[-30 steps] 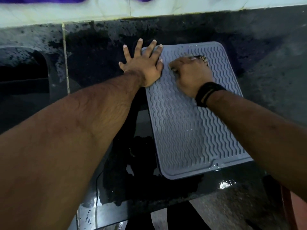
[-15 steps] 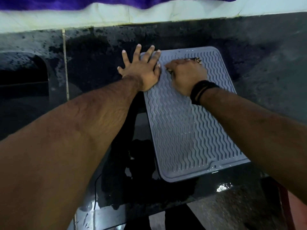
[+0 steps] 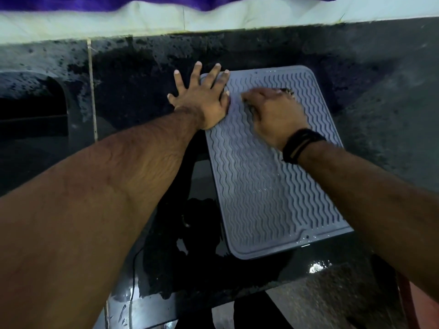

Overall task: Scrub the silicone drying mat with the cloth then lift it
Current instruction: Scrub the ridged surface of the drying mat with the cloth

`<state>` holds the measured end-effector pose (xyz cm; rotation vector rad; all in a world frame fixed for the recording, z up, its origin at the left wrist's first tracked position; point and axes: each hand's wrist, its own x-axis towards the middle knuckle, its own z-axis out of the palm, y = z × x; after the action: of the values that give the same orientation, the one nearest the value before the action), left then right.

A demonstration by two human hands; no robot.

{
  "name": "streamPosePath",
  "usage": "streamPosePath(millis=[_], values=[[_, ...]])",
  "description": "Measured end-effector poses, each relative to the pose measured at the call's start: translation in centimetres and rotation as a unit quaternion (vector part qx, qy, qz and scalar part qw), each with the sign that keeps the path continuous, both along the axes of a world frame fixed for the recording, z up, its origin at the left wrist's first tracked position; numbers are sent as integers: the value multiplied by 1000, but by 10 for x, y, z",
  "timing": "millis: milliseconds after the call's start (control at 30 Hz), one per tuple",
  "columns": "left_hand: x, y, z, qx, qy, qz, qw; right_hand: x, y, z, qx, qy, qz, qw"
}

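While pinning silicone drying mat (image 3: 273,186) far-left corner with flat left hand (image 3: 202,103), scrubbing far end, right hand (image 3: 273,112) clutching cloth (image 3: 288,91); lifting not yet begun.

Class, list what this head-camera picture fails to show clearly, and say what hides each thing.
- Cloth: head view, nearly all hidden under the curled right hand, which is motion-blurred.
- Mat far-left corner: covered by the flat left hand.
- Purple fabric: cut off by the top edge.
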<state>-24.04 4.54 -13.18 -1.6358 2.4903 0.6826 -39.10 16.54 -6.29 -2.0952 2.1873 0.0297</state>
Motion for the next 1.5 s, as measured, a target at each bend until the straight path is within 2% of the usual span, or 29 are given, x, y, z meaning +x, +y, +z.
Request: streamPosePath(millis=[133,433,600,767,1067,1233,1367,1500], values=[[0,-4,-8,-1,-7,-13,1000,11,-4,-10,45,26,-18,998],[2,-1,-2,-5,1,-19,1000,10,74,-5,11,11,6,1000],[2,3,4,-7,1,-21,1000,5,51,2,-9,-13,-5,1000],[2,2,4,-7,-1,-25,1000,10,21,-10,14,21,-19,1000],[3,5,11,-4,-2,-30,1000,9,108,-1,30,-14,1,999],[3,8,14,-7,-5,-29,1000,2,73,2,-30,-22,0,999],[3,7,12,-3,-10,-30,1000,9,47,-8,18,4,-3,1000],[4,8,15,2,-7,-28,1000,8,82,-10,29,-9,5,1000]])
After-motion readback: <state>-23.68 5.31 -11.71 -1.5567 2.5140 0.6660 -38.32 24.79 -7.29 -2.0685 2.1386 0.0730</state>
